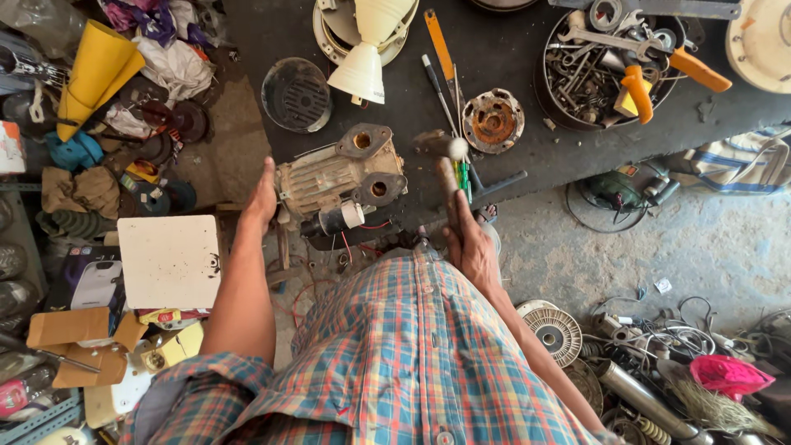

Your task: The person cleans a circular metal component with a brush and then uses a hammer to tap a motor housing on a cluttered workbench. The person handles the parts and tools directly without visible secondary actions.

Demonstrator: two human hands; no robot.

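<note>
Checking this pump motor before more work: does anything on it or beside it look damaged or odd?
The round metal part beside the motor is heavily rusted orange. The motor's casing looks grimy, and loose red wires trail from its near end. The left hand steadies it; the right hand grips a hammer.

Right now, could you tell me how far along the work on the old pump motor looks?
Already stripped: a rusty round cover lies apart on the dark bench. In hand: the left hand steadies the grimy grey finned pump motor while the right hand grips a wooden-handled hammer. Left: the motor's flanged ports remain attached.
</note>
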